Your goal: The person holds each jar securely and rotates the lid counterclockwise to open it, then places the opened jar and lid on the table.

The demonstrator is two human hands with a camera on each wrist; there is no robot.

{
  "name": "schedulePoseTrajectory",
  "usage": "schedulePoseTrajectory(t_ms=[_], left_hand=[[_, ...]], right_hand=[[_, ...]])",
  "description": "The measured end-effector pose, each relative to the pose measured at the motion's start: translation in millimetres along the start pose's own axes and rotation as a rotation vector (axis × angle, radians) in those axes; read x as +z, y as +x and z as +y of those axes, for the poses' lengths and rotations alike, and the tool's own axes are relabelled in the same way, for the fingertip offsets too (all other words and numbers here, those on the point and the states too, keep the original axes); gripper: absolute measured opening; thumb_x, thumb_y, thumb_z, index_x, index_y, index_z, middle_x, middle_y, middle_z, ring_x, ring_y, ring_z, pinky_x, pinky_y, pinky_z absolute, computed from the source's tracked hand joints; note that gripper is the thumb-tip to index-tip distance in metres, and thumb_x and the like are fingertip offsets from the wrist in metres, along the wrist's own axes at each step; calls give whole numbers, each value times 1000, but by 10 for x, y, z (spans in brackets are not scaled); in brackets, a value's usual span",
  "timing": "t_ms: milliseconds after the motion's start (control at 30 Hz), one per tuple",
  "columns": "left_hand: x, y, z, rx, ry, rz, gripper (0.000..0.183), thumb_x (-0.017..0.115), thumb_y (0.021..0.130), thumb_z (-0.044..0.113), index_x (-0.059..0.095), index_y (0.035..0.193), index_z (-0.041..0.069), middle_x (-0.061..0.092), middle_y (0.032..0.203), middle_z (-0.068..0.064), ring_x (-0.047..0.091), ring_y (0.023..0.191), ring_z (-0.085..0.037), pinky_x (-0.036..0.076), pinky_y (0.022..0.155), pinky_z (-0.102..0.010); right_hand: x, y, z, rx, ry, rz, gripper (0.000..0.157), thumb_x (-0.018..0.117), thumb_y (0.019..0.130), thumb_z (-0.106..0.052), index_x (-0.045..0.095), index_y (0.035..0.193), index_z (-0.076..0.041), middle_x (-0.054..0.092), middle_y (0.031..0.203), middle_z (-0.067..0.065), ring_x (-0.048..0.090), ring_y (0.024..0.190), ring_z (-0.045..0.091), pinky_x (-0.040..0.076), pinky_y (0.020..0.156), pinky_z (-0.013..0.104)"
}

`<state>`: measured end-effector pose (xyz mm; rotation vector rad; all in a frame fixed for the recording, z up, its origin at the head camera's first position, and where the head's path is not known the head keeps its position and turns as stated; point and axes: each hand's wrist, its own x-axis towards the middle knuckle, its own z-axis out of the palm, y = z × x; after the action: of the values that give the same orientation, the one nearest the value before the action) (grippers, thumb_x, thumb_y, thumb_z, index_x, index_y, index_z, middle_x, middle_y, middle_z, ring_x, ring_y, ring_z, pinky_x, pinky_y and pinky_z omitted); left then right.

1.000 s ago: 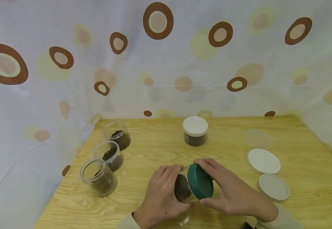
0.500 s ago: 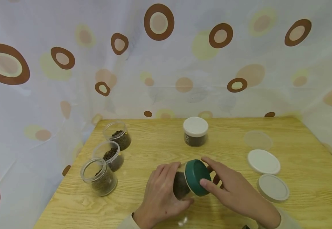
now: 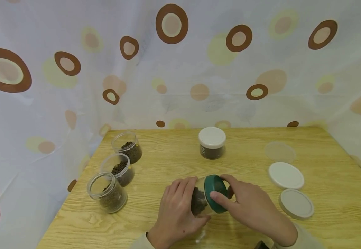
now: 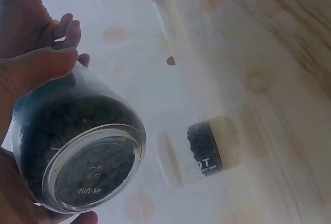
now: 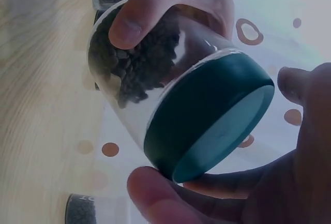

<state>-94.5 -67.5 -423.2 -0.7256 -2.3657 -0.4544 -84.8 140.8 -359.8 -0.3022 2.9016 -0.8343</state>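
In the head view, my left hand (image 3: 177, 211) grips a clear jar (image 3: 198, 201) partly filled with dark pellets, tilted with its top toward the right. A dark green screw lid (image 3: 215, 194) sits on the jar's mouth. The right hand (image 3: 253, 204) holds this lid, thumb on its near face and fingers at its far edge. In the left wrist view, the jar's round base (image 4: 95, 167) faces the camera. Seen from the right wrist, the green lid (image 5: 207, 115) lies between the right hand's digits, and the left thumb (image 5: 129, 27) presses on the jar's side.
Three uncovered jars of dark pellets stand at the left: a back one (image 3: 132, 152), a middle one (image 3: 125, 174) and a front one (image 3: 113, 200). A white-lidded jar (image 3: 211, 143) stands behind the hands. At the right lie a translucent disc (image 3: 280, 152), a white lid (image 3: 286, 175) and a greyish lid (image 3: 296, 204).
The right hand's fingers loosened from the green lid and closed around it again, with the thumb now on its near face. The left hand keeps the jar in about the same place.
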Motion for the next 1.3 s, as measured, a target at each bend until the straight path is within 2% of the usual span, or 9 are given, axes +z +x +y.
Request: schedulePoseTrajectory(t_ms=[100, 267, 433, 533, 633, 800, 900, 1133, 1300], left_hand=[[14, -6, 2, 2, 9, 8, 98, 89, 52, 59, 56, 133, 14, 69, 114, 1, 62, 102, -17, 55, 81, -36], [16, -11, 3, 15, 32, 27, 100, 91, 49, 60, 57, 131, 13, 69, 115, 1, 61, 101, -17, 55, 81, -37], [9, -3, 10, 32, 25, 49, 97, 91, 48, 59, 60, 127, 12, 69, 116, 0, 61, 100, -17, 55, 80, -37], [-6, 2, 11, 34, 6, 51, 94, 90, 50, 57, 60, 127, 12, 69, 116, 1, 61, 99, -16, 56, 81, -36], [-32, 7, 7, 37, -18, 46, 90, 88, 54, 55, 59, 128, 12, 69, 116, 1, 62, 99, -16, 56, 81, -36], [-70, 16, 11, 21, -74, 1, 88, 87, 57, 54, 59, 129, 12, 69, 118, 2, 63, 101, -15, 57, 83, -35], [-78, 13, 15, 3, -96, -19, 87, 87, 57, 55, 60, 128, 13, 69, 118, 2, 64, 102, -14, 57, 83, -34], [-75, -9, 4, -7, -92, -22, 88, 87, 57, 55, 59, 130, 13, 68, 118, 3, 63, 104, -14, 57, 85, -34], [-80, -15, 1, -18, -89, -32, 91, 89, 56, 55, 59, 130, 14, 68, 119, 3, 61, 106, -14, 56, 86, -35]], right_hand=[[21, 10, -6, -3, -3, 5, 68, 54, 90, -66, 53, 137, -17, 64, 79, -8, 53, 62, 4, 42, 55, 25], [34, 21, 10, -50, 25, 12, 64, 59, 88, -66, 54, 133, -19, 62, 79, -10, 52, 64, 1, 42, 56, 22], [39, 9, 67, -117, 71, 27, 66, 63, 88, -62, 55, 134, -16, 64, 91, -7, 52, 68, -3, 43, 59, 19], [33, -15, 103, -195, 62, 49, 76, 65, 87, -59, 50, 141, -9, 64, 109, 0, 52, 72, -5, 45, 62, 18], [17, -38, 135, -302, 54, 55, 82, 67, 87, -56, 41, 149, -7, 58, 125, 7, 55, 80, -4, 49, 65, 17], [-4, -35, 179, -479, 100, 58, 79, 72, 88, -44, 37, 152, -16, 53, 132, 5, 61, 100, 6, 56, 75, 21], [-5, -23, 194, -540, 108, 68, 78, 74, 88, -40, 35, 153, -19, 51, 134, 4, 61, 107, 9, 57, 80, 24], [23, -9, 194, -532, 43, 113, 80, 76, 85, -44, 36, 152, -24, 53, 132, -1, 59, 104, 5, 55, 78, 26], [2, -36, 175, -407, 52, 80, 73, 67, 91, -49, 36, 152, -26, 56, 129, -3, 59, 99, 3, 53, 73, 23]])
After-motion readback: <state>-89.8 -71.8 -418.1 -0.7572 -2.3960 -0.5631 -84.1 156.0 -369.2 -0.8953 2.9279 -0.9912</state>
